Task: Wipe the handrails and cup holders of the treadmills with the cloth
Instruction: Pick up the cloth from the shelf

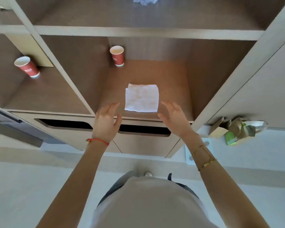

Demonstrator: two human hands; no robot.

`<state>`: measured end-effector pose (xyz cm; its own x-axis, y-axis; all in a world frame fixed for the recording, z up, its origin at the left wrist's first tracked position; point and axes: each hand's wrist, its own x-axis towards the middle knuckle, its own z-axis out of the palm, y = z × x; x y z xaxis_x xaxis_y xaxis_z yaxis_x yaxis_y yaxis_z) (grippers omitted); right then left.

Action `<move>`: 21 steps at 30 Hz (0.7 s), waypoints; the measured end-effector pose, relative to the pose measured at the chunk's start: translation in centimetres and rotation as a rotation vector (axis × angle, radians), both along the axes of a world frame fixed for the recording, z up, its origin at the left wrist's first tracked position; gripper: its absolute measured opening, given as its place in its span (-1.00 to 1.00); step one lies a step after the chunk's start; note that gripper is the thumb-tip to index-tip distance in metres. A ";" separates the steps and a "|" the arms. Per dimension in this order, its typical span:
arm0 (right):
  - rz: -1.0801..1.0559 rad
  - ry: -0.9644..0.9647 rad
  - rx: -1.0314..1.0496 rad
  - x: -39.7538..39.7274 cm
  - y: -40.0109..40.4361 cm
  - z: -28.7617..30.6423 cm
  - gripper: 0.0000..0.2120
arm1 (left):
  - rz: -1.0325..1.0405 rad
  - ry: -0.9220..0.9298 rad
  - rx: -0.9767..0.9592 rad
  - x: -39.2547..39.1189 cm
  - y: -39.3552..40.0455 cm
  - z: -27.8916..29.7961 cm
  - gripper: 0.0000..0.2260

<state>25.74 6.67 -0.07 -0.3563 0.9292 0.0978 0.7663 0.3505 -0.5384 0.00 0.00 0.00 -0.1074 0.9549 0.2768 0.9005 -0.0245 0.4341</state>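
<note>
Both hands open and empty, left hand [105,120] and right hand [174,116] flanking the folded cloth [141,97] lying flat on the shelf [171,76], not touching it — a one-sided grab could unfold it or push it farther back.

No readable text

We see white print on both red cups [28,67], too blurred to read.
</note>
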 end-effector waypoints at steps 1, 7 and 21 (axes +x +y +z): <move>-0.002 0.012 -0.012 -0.4 1.0 -0.6 -0.52 | 0.008 0.002 -0.018 -0.2 0.9 -0.6 -0.63; 0.026 -0.041 -0.146 -3.3 6.6 -3.1 -0.43 | 0.045 0.066 -0.144 -0.8 4.9 -3.9 -0.63; -0.006 -0.166 -0.062 -6.5 10.3 -7.7 -0.21 | 0.056 0.067 -0.226 -2.1 6.6 -7.9 -0.65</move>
